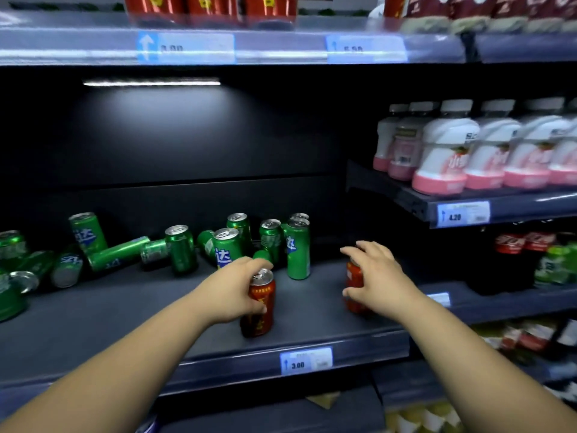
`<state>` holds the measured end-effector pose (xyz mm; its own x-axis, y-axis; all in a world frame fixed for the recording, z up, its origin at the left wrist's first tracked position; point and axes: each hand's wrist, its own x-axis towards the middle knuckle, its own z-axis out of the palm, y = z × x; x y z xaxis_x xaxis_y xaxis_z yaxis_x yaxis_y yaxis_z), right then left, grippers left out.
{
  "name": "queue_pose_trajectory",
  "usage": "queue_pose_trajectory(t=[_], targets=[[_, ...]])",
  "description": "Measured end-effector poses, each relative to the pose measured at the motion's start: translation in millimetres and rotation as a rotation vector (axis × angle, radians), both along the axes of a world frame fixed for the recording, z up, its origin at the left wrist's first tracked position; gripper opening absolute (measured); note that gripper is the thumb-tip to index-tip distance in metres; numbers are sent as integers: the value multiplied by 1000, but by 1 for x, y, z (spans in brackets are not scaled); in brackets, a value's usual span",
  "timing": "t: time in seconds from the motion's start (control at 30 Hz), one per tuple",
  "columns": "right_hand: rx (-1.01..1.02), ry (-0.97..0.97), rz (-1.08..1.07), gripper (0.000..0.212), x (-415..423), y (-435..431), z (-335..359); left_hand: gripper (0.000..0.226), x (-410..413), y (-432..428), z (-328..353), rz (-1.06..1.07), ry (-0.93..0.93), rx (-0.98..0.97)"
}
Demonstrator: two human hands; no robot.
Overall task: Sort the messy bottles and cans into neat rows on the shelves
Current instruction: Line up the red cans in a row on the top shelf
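Two red cans stand on the dark middle shelf (156, 310). My left hand (232, 287) grips the nearer red can (259, 307), fingers curled round its upper part. My right hand (379, 276) wraps round the second red can (354, 284), which it mostly hides. Behind them sit several green cans (296, 248): some upright near the middle, others lying on their sides (117, 253) at the left.
Red cans (212, 9) line the top shelf. White and pink bottles (443, 154) stand in a row on the raised right shelf. Dark cola bottles (512, 257) fill the lower right shelf. A price tag (306, 360) marks the shelf's front edge.
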<state>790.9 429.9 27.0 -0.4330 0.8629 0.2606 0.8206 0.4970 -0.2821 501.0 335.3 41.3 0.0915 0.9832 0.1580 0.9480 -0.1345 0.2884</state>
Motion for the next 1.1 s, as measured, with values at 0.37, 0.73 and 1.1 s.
queue_pose_trajectory(t=[0.37,0.73,1.1], targets=[[-142,348,11,86,3,-11,-12,83,51,31,-15,-105,-195,74],[-315,554,-28,92,-8,-28,-55,89,55,23,-61,73,-618,20],[-206,803,152,80,-16,-37,22,74,42,4,16,55,-764,241]])
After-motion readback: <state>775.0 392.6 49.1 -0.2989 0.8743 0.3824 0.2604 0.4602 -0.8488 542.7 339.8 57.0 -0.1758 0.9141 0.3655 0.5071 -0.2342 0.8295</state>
